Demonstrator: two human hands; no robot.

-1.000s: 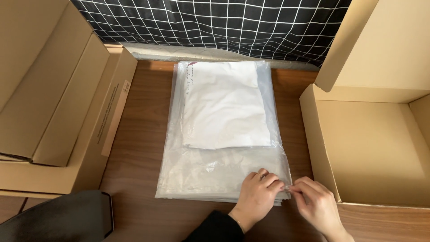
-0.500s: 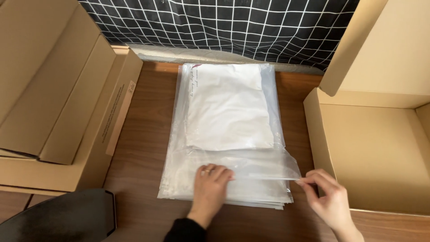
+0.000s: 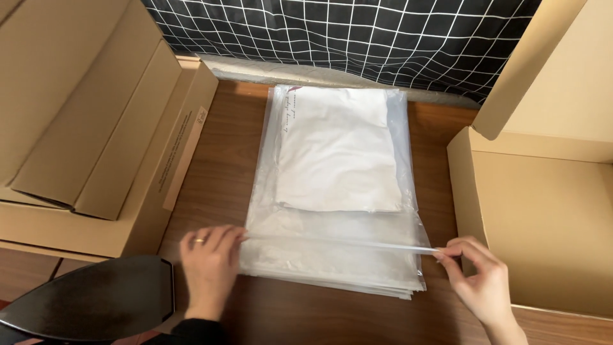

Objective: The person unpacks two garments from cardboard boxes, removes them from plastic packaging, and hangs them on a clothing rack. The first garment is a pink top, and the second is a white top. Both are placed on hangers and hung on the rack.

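On the brown wooden bench point(image 3: 223, 160): one stack of clear bags point(image 3: 332, 255), top bag holding one folded white cloth point(image 3: 338, 147). Left hand point(image 3: 209, 265) flat on stack edge; right hand point(image 3: 482, 281) pinching a strip point(image 3: 357, 243). Two cardboard boxes point(image 3: 543, 211) flank; checked curtain point(image 3: 357, 38) behind.

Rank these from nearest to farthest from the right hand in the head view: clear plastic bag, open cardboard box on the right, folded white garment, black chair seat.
From the right hand:
1. Clear plastic bag, pinched at its edge.
2. Open cardboard box, just right.
3. Folded white garment, up-left inside the bag.
4. Black chair seat, far left.

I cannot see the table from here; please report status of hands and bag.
Left hand on the clear plastic bag. Right hand pinching a strip. Open cardboard box beside.
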